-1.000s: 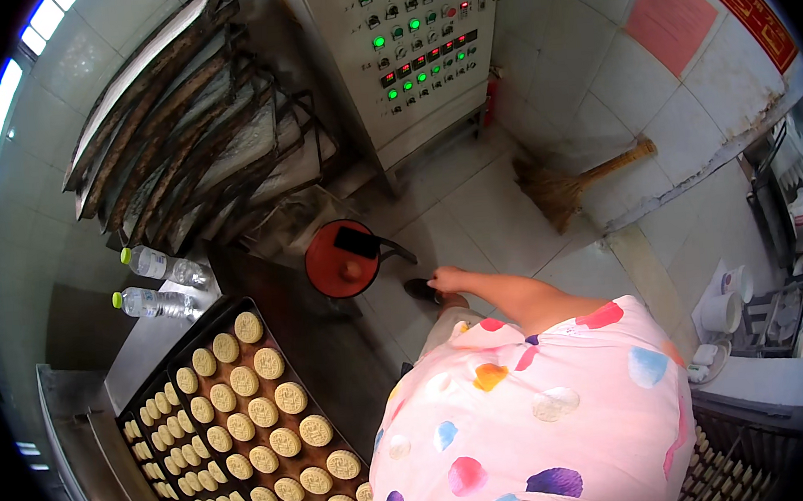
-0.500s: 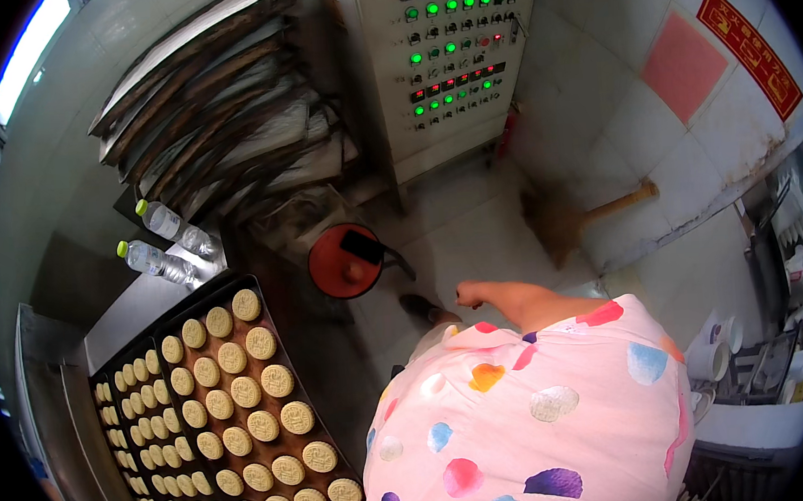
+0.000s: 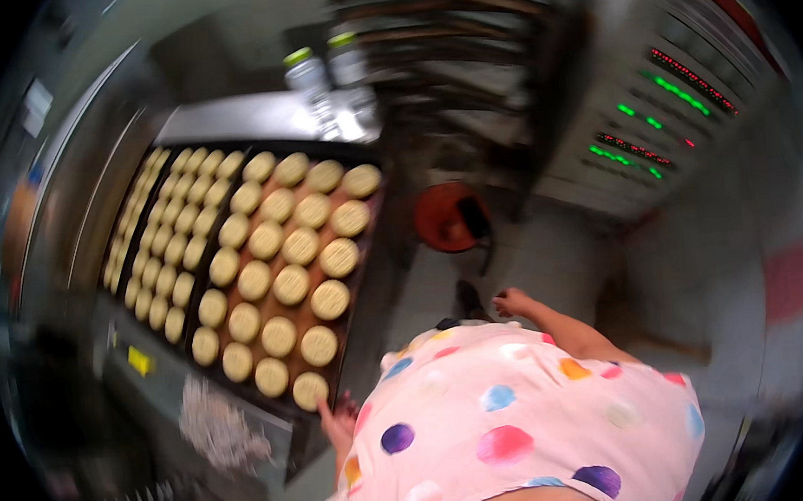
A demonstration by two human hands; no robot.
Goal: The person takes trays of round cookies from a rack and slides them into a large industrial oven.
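Beside the near right corner of a dark baking tray [image 3: 336, 348] is my left hand [image 3: 339, 422], its fingers apart and holding nothing. One finger reaches up by the nearest round pastry [image 3: 310, 391]; whether it touches the pastry or the tray rim I cannot tell. Pale yellow pastries with stamped tops fill this tray in rows, and more lie in the smaller-looking trays to its left. My right hand [image 3: 512, 301] hangs over the floor, in front of my body, with its fingers curled in and nothing seen in them.
Two clear bottles [image 3: 310, 80] with green caps stand behind the trays. A red stool [image 3: 438, 220] bears a dark phone [image 3: 473, 218]. Stacked dark trays [image 3: 451, 24] and a control cabinet [image 3: 617, 133] with lights stand beyond. A crumpled cloth [image 3: 218, 426] lies at the near left.
My view has swung left, so trays, stool and cabinet sit farther right. More of my left hand shows at the tray corner. My right hand still hangs in front of me.
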